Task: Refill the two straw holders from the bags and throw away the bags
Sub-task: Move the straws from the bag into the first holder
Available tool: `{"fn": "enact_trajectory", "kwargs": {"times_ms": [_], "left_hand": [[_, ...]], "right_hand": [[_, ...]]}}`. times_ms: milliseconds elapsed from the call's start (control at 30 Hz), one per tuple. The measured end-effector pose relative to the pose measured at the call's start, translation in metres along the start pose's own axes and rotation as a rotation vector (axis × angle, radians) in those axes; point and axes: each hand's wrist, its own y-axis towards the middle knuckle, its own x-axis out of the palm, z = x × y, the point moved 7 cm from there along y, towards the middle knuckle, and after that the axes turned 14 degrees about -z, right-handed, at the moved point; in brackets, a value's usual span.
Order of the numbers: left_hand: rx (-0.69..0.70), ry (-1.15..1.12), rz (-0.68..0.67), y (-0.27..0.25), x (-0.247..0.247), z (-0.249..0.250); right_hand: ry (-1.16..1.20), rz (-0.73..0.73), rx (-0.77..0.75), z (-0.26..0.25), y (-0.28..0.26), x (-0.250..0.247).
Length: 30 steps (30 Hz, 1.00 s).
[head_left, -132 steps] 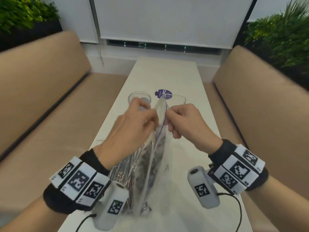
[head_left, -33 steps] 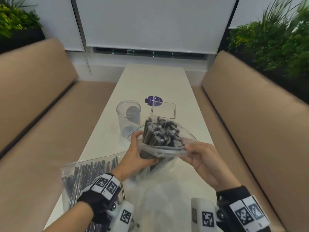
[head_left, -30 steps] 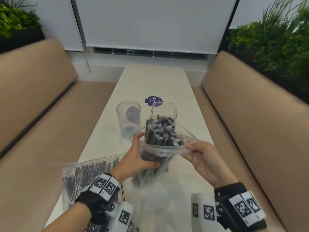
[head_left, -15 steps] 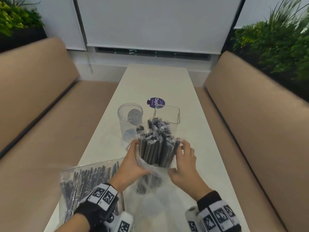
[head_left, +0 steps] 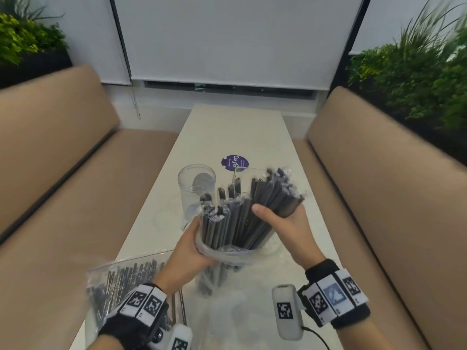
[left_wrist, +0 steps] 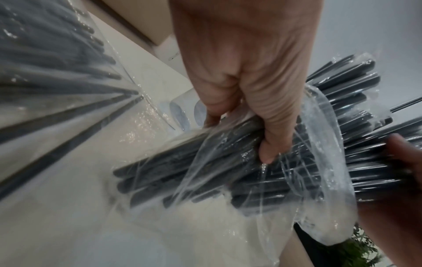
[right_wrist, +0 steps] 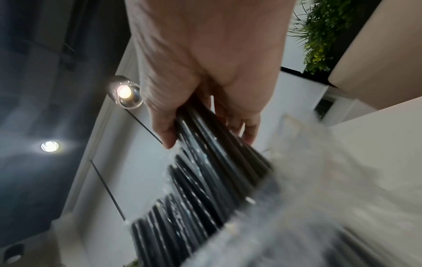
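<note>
An open clear plastic bag (head_left: pixel 227 253) of black wrapped straws (head_left: pixel 235 218) stands upright over the white table. My left hand (head_left: pixel 192 246) grips the bag (left_wrist: pixel 308 162) round its middle with the straws (left_wrist: pixel 239 171) inside. My right hand (head_left: pixel 280 218) grips a bundle of straws (right_wrist: pixel 217 144) sticking out of the bag's mouth, thumb across the front. Behind them stand a round clear holder (head_left: pixel 197 190) and a square clear holder (head_left: pixel 252 170), mostly hidden by the straws. A second, full bag of straws (head_left: pixel 123 286) lies flat at the near left.
A purple round sticker (head_left: pixel 235 162) lies on the table (head_left: pixel 237 132) beyond the holders. Tan bench seats (head_left: pixel 50 198) run along both sides, with green plants (head_left: pixel 417 66) behind the backrests. A white blind covers the window ahead.
The bag's mouth was pulled open and pushed down the straws. My right hand left the bag's rim and took hold of a bundle of straws, which now leans right and stands higher.
</note>
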Motion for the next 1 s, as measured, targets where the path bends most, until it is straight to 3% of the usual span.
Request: {"fn": "enact_trajectory", "kwargs": {"times_ms": [433, 600, 867, 1000], "left_hand": [[-0.021, 0.018, 0.025, 0.018, -0.017, -0.016], [-0.017, 0.030, 0.011, 0.022, -0.018, -0.012], [-0.037, -0.030, 0.006, 0.009, -0.019, -0.010], [-0.047, -0.023, -0.004, 0.027, -0.029, -0.012]], "right_hand": [[0.158, 0.184, -0.127, -0.045, 0.034, -0.022], [0.127, 0.158, -0.122, -0.062, 0.050, -0.029], [0.239, 0.174, -0.353, -0.170, 0.082, -0.086], [0.198, 0.259, -0.278, -0.143, 0.129, -0.098]]}}
